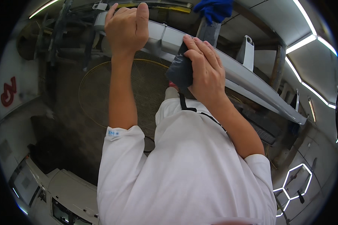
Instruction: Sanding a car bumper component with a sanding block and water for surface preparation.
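A long silver car body panel (248, 77) runs from upper left to lower right in front of me. Near its left end, my left hand (127, 32) lies over it, fingers bent over the far side and thumb sticking up apart; the fingertips are hidden. My right hand (208, 71) holds a dark grey sheet of sandpaper (180, 71) against the panel's near edge. Its fingers lie over the sheet on the panel, while the sheet's loose part hangs down on the near side.
A blue cloth (214, 10) lies on a grey post behind the panel. Farther right stands an upright silver piece (248, 54). A yellow hose (82, 78) loops across the dark floor. At lower left is a pale vehicle (69, 191). Hexagonal lights (298, 176) glow at right.
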`<state>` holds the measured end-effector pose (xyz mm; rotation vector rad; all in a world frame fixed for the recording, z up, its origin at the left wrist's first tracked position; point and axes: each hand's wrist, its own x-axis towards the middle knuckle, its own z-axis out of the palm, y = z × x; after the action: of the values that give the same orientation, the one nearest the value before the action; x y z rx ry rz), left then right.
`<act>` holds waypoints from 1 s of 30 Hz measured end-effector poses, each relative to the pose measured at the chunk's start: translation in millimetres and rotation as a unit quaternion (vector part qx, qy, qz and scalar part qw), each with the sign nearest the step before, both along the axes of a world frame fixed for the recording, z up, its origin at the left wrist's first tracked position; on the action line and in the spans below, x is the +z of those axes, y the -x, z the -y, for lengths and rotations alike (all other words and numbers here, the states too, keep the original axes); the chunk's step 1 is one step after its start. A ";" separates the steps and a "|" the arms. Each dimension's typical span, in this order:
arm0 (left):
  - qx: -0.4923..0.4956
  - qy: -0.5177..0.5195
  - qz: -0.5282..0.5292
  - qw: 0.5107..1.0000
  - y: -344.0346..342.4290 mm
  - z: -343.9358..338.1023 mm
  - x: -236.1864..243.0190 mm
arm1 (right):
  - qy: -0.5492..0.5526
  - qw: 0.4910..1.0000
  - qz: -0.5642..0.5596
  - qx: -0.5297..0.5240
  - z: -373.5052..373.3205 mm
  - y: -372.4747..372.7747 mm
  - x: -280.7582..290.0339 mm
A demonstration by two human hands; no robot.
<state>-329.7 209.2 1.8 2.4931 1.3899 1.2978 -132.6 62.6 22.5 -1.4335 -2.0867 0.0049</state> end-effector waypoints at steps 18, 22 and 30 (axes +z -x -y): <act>0.041 -0.056 0.053 0.996 -11.5 -3.7 3.7 | 0.045 0.996 0.062 0.038 10.9 -21.3 10.3; 0.065 -0.087 0.031 0.994 -19.0 0.4 7.2 | 0.021 0.998 0.048 0.040 8.6 -15.0 5.8; 0.054 -0.085 0.069 0.993 -29.3 -9.4 3.3 | 0.034 0.997 0.047 0.054 -14.0 -0.5 5.9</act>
<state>-300.3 218.5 5.1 2.4023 1.4594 1.6401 -132.1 76.5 28.4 -1.3838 -2.2586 0.0535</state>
